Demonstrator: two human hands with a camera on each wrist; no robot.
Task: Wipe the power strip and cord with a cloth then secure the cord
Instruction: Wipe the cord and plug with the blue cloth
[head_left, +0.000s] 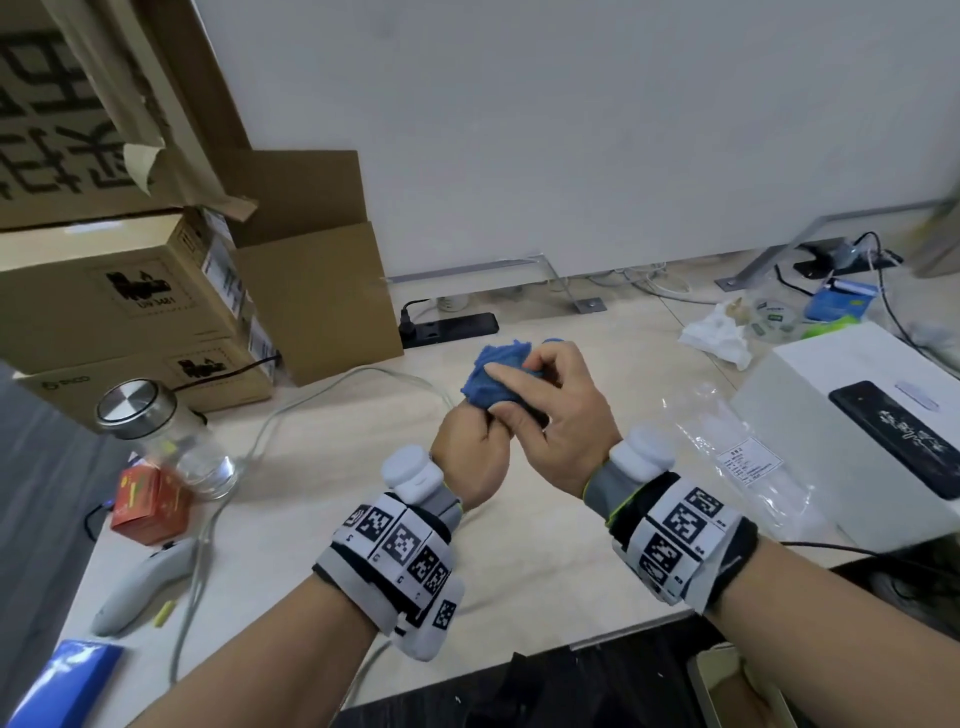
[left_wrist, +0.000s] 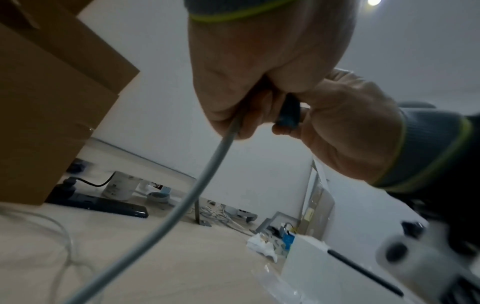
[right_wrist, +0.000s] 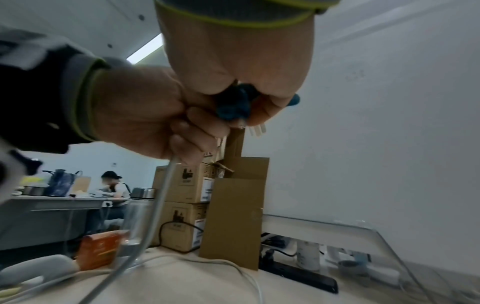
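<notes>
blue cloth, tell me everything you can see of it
The blue cloth looks like soft, fuzzy terry or microfibre, bunched into a crumpled wad held above the desk. The right hand pinches it from above, thumb across its top, while the left hand grips beneath it, holding the grey cord that hangs down to the desk. In the wrist views only small blue folds poke out between the fingers. Its full size and edges are hidden.

cloth (head_left: 493, 376) — blue | cord (left_wrist: 207, 174) — pale grey | power strip (head_left: 449, 328) black | wristbands (head_left: 402, 545) black-white checker markers

Checkered-marker wristbands (head_left: 395, 561), grey yellow-edged cuffs (head_left: 605, 486), white pods (head_left: 410, 470).
</notes>
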